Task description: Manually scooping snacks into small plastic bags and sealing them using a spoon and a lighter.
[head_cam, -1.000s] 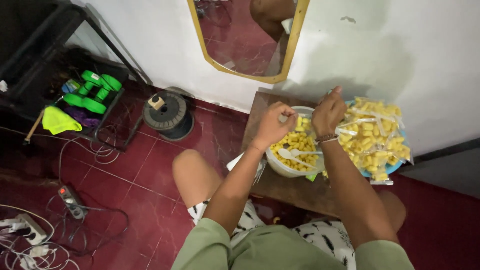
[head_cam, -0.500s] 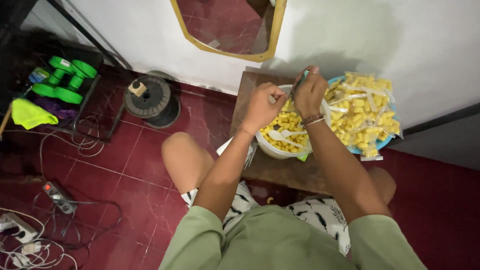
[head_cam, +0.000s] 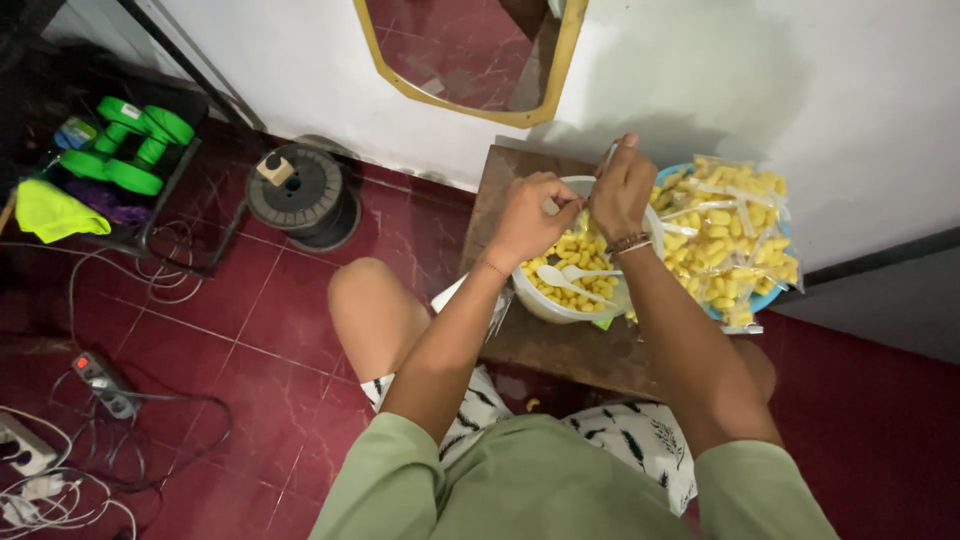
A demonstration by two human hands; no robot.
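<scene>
My left hand (head_cam: 528, 212) and my right hand (head_cam: 620, 185) are held close together above the far rim of a white bowl (head_cam: 556, 310) of small yellow snack pieces. Both pinch a small clear plastic bag (head_cam: 608, 157), which is mostly hidden by my fingers. Two white plastic spoons (head_cam: 578, 277) lie in the bowl. To the right, a blue plate (head_cam: 768, 296) is piled with several sealed clear bags of the same yellow snacks (head_cam: 728, 232). Bowl and plate stand on a low brown wooden table (head_cam: 556, 350) against the white wall.
A gold-framed mirror (head_cam: 470, 70) leans on the wall. A black wire spool (head_cam: 300, 192) sits on the red tile floor to the left. Green dumbbells (head_cam: 132, 150) and a yellow-green cloth (head_cam: 55, 210) lie on a black rack. A power strip (head_cam: 100, 382) and cables lie at lower left.
My hands have come together and risen from the bowl's contents to its far rim. The view has shifted slightly; bowl, plate and table stay put.
</scene>
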